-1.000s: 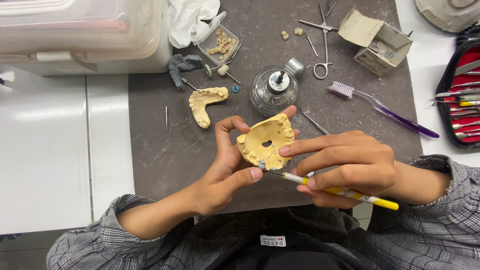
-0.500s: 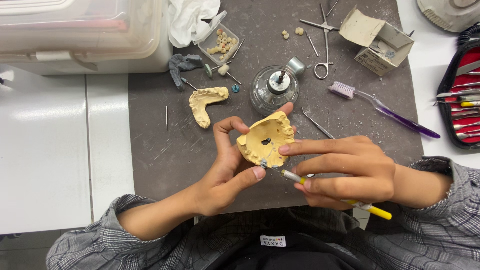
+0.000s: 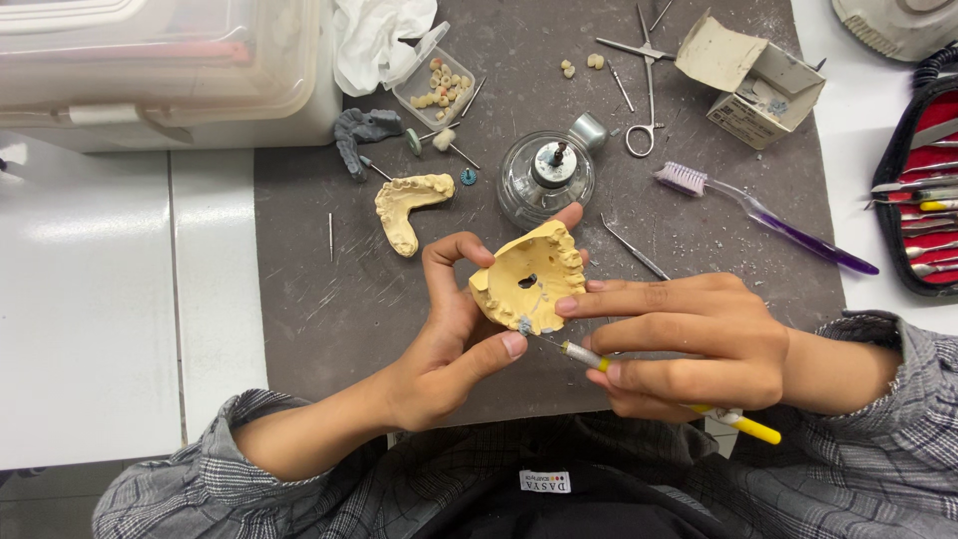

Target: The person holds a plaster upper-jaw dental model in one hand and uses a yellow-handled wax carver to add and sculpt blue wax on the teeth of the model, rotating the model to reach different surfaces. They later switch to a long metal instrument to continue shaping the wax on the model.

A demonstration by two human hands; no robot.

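Observation:
My left hand [image 3: 449, 339] grips a yellow plaster jaw cast [image 3: 529, 277] with a small hole in it, thumb below and fingers behind, above the dark grey mat [image 3: 329, 299]. My right hand [image 3: 689, 344] holds a thin yellow-handled metal instrument [image 3: 743, 427] like a pen. Its tip touches a small grey lump on the cast's lower edge, and my right index finger rests against the cast.
A second yellow cast [image 3: 407, 205] and a glass spirit lamp [image 3: 546, 178] lie just behind. Further back are a grey impression [image 3: 361, 135], a small tray of teeth [image 3: 439, 88], scissors [image 3: 644, 90], a cardboard box [image 3: 750, 80], a purple toothbrush [image 3: 768, 220], a red instrument case [image 3: 923, 195] and a plastic bin [image 3: 160, 70].
The instrument's handle has slid a little lower and to the right under my right hand. The cast has stayed in place in my left hand.

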